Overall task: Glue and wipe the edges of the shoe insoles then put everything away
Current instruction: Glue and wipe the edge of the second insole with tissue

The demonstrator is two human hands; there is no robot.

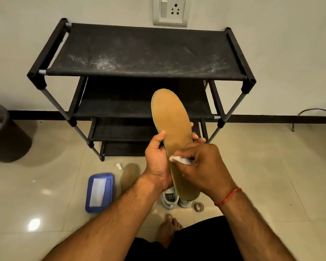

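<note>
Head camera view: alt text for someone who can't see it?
The left hand holds a tan shoe insole while the right hand presses a small white tube to its edge. A black shoe rack stands behind, a blue plastic box on the floor.

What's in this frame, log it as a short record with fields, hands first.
left hand: holds the tan insole by its middle
right hand: pinches a small white tube, likely glue, against the insole's edge
floor: second insole, blue lidded box, white cap, white shoes, tape roll
behind: black shoe rack, top shelf dusty
</note>
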